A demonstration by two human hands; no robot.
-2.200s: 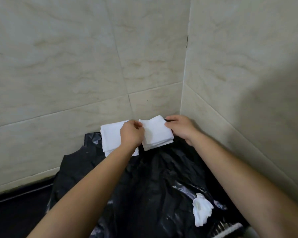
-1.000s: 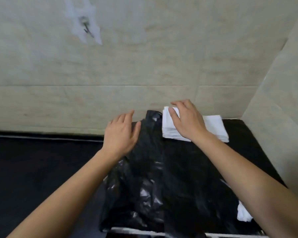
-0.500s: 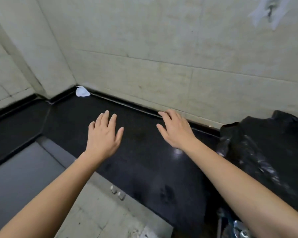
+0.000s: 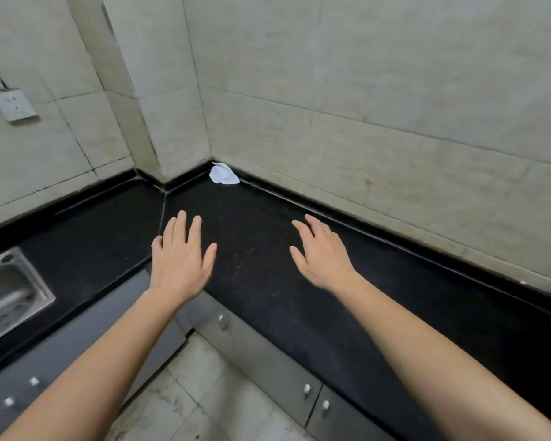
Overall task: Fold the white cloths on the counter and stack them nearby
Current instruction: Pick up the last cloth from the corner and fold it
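Your view has swung left off the folded stack, and the crumpled white cloth (image 4: pixel 224 175) now sits nearer centre, tucked in the far corner of the black counter (image 4: pixel 268 265). It is unfolded, so fetching, folding and stacking remain. Your left hand (image 4: pixel 182 259) and right hand (image 4: pixel 322 256) hover empty, fingers spread, well short of it.

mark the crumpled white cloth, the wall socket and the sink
crumpled white cloth (image 4: pixel 224 175): head view, middle of the bunched fabric in the counter's back corner.
wall socket (image 4: pixel 14 105): head view, centre of its white faceplate.
sink (image 4: pixel 29 281): head view, steel rim at its right edge.
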